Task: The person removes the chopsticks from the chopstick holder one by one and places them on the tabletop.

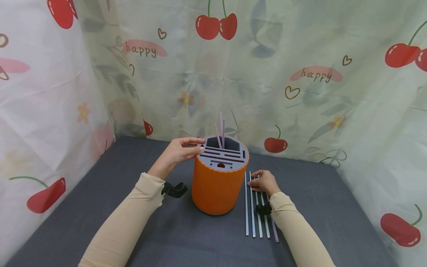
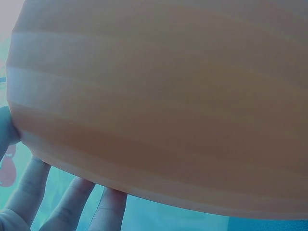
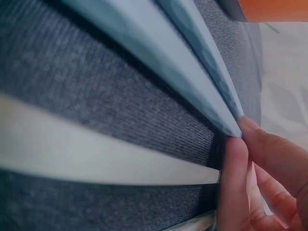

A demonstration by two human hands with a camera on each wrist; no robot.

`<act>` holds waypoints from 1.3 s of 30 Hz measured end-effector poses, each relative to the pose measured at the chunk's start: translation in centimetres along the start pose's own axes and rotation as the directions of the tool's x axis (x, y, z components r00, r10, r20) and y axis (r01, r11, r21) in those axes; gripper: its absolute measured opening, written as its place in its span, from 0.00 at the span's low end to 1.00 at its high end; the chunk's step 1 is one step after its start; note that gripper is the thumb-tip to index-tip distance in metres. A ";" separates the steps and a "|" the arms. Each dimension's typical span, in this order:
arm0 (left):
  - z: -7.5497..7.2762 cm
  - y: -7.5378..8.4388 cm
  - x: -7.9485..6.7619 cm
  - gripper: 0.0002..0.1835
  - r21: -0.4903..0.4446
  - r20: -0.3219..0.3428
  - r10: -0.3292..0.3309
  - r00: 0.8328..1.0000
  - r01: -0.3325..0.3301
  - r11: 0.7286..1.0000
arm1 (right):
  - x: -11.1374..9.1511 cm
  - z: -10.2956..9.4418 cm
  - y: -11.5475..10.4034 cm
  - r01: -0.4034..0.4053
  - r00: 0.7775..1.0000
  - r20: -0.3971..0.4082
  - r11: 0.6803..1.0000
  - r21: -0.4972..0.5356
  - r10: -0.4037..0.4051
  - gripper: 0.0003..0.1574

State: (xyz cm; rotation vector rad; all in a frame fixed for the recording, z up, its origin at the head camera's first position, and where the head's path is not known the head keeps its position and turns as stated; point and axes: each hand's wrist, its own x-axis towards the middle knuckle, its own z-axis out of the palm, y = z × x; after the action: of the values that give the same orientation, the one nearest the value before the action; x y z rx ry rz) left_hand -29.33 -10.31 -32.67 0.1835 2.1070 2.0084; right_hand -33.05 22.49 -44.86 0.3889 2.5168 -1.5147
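Observation:
An orange round utensil holder point(image 1: 215, 191) with a grey slotted top point(image 1: 221, 151) stands upright mid-table. Several purplish chopsticks point(image 1: 222, 128) lean in its large back compartment. My left hand point(image 1: 178, 152) rests on the holder's left rim; in the left wrist view its fingers point(image 2: 67, 204) touch the edge. Right of the holder, my right hand point(image 1: 264, 182) is over a row of chopsticks lying lengthwise. The right wrist view shows its thumb and forefinger pinching the far end of a light blue chopstick point(image 3: 159, 57). Another blue chopstick point(image 3: 204, 53) lies close beside it.
Pale chopsticks point(image 1: 259, 222) and a purple chopstick point(image 1: 275, 231) lie to the right in the same row. Dark grey cloth covers the table point(image 1: 186, 244). A cherry-printed curtain point(image 1: 173, 89) hangs behind and at both sides.

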 end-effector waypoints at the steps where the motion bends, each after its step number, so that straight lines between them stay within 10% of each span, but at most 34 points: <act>1: 0.0 0.0 0.0 0.22 0.000 -0.002 0.001 1.000 -0.001 1.000 | 0.0 0.0 0.0 0.003 1.000 0.001 1.000 -0.001 -0.003 0.23; 39: 0.4 0.1 -0.6 0.22 0.012 -0.005 -0.002 1.000 0.002 1.000 | -0.1 -0.9 -0.3 -0.006 1.000 0.028 1.000 0.010 0.006 0.26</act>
State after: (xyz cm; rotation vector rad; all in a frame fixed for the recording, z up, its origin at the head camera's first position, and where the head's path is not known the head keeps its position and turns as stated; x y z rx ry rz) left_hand -28.66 -10.01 -32.50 0.1785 2.1220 1.9980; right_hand -33.05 23.13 -44.11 0.3740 2.4854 -1.5202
